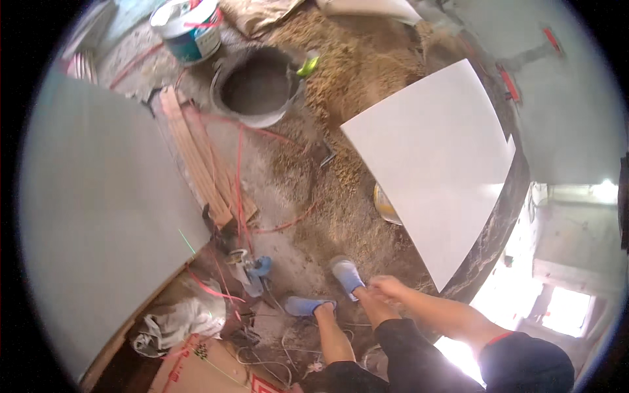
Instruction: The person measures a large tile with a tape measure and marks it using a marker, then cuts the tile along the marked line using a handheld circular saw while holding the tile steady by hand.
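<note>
My right hand (388, 288) hangs over the floor just beside my right lower leg, with its arm coming in from the lower right. Its fingers look bent but are blurred, and I see nothing held in it. The nearest large thing is a big white tile (439, 164), leaning beyond the hand, with a yellow-and-white bucket (386, 204) partly hidden behind its left edge. My left hand is out of view. On my feet are pale blue shoes (345, 272). A blue-and-grey power tool (252, 270) lies on the floor to their left.
A large grey panel (111, 196) fills the left side, beside wooden planks (196, 164). Farther off are a tub of grey mortar (257, 82), a sand heap (360, 62) and a white-and-teal bucket (190, 39). Red straps and cables (285, 354) trail over the floor. Cardboard (203, 367) lies near.
</note>
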{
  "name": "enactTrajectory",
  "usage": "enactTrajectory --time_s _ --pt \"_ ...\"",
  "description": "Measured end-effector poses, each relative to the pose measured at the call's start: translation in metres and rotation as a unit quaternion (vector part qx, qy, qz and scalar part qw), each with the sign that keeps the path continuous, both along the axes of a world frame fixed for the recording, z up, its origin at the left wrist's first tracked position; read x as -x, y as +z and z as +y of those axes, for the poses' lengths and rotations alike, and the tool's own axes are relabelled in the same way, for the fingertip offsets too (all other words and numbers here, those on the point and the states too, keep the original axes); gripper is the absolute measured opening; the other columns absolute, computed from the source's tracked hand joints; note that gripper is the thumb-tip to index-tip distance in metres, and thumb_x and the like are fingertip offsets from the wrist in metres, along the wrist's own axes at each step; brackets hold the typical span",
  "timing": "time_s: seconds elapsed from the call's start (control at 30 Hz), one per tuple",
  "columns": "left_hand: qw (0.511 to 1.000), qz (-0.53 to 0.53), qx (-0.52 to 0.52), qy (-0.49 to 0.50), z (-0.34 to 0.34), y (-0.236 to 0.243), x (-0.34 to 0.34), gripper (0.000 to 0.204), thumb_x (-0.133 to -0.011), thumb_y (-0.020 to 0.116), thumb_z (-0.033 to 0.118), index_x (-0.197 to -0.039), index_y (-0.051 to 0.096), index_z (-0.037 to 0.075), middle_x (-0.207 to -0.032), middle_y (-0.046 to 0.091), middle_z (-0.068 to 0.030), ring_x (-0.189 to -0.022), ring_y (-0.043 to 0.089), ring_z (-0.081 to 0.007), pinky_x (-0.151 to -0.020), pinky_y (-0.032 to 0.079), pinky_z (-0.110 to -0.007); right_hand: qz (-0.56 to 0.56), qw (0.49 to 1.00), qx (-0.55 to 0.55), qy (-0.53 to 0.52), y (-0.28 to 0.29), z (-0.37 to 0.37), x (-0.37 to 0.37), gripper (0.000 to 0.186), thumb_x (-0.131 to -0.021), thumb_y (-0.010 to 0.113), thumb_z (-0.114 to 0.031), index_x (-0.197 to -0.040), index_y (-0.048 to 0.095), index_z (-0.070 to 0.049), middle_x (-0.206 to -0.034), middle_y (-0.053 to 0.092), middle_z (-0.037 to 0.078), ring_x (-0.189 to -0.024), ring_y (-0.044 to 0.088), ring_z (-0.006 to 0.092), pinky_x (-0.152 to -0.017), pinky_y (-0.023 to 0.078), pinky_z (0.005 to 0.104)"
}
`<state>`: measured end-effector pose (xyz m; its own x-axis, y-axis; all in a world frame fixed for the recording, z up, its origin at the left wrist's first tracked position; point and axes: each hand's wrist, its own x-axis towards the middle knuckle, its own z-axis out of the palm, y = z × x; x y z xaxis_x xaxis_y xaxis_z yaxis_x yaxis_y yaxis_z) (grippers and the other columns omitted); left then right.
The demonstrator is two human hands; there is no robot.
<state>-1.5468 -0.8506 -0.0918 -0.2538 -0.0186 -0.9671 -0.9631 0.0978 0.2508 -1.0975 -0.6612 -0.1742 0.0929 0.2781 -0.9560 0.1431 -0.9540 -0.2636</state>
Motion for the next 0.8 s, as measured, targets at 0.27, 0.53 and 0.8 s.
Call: enactTrajectory --time_s 0.27,0.53,0.8 --pt "0.966 0.020 0.110 -0.232 -0.025 0.043 -0.095 0.024 -0.094 0.049 0.011 -0.112 0.053 -0.004 -0.105 0.059 -0.0152 -0.101 0.060 -0.0281 -0.090 0.052 -0.035 -0.068 0.968 0.091 -0.224 0.097 -0.119 -0.167 0.017 -0.087 0.059 -0.019 -0.097 0.056 -0.006 -0.082 0.059 0.008 -0.074 0.064 0.0212 -0.062 0.054 0.0330" --pt "0.918 0.068 0.083 -0.383 0.014 0.113 -0.155 0.016 -0.088 0.052 0.007 -0.073 0.058 0.003 -0.073 0.059 -0.0074 -0.068 0.060 -0.0211 -0.064 0.053 -0.032 -0.023 0.961 -0.173 0.215 0.086 -0.215 -0.298 0.013 -0.091 0.053 -0.016 -0.091 0.056 -0.004 -0.074 0.062 0.010 -0.064 0.065 0.0205 -0.054 0.054 0.0325" --pt "0.788 0.147 0.038 -0.596 0.051 0.081 -0.163 0.014 -0.076 0.066 0.007 -0.070 0.054 0.005 -0.063 0.056 -0.0054 -0.056 0.056 -0.0222 -0.061 0.053 -0.038 0.051 0.981 0.067 -0.173 0.196 -0.138 -0.271 0.020 -0.089 0.058 -0.020 -0.098 0.061 -0.002 -0.083 0.065 0.011 -0.067 0.066 0.0204 -0.056 0.055 0.0332"
